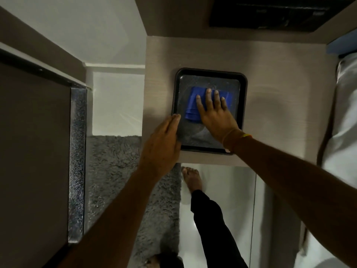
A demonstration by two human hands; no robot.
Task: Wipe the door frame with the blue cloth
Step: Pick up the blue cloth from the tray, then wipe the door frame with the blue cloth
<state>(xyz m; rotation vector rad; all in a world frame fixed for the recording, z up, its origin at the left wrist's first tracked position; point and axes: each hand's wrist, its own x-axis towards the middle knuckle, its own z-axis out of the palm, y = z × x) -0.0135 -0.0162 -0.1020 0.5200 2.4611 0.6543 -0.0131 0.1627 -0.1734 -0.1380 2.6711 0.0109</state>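
just blue cloth point(195, 105) under right hand point(214, 115)

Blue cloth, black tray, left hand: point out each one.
blue cloth point(190, 111), head view, on its lower left folded corner.
black tray point(243, 97), head view, on its right rim.
left hand point(160, 144), head view, on the back of the hand.

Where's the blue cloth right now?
The blue cloth lies folded in the black tray on the wooden tabletop, centre of the head view, under the flat right hand; the left hand touches the tray's left rim.
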